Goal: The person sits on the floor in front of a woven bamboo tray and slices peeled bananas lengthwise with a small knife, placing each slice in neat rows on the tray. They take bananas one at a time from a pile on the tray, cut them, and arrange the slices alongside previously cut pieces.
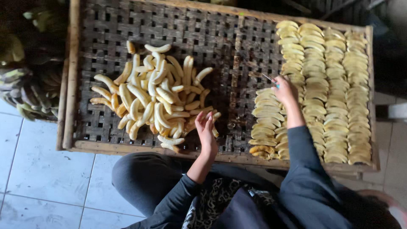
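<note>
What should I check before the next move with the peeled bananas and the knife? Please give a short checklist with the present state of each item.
1. Left hand is at the pile of peeled bananas: ok, its fingers touch the pile's near edge.
2. Right hand holds the small knife: ok, the thin blade sticks out from the hand.
3. Blade points away from the left hand: ok, the hands are well apart.
4. Bare space on the woven tray for more slices: ok.
5. Rows of banana slices are tidy: ok.
6. Sharpness of the blade: cannot tell.
</note>
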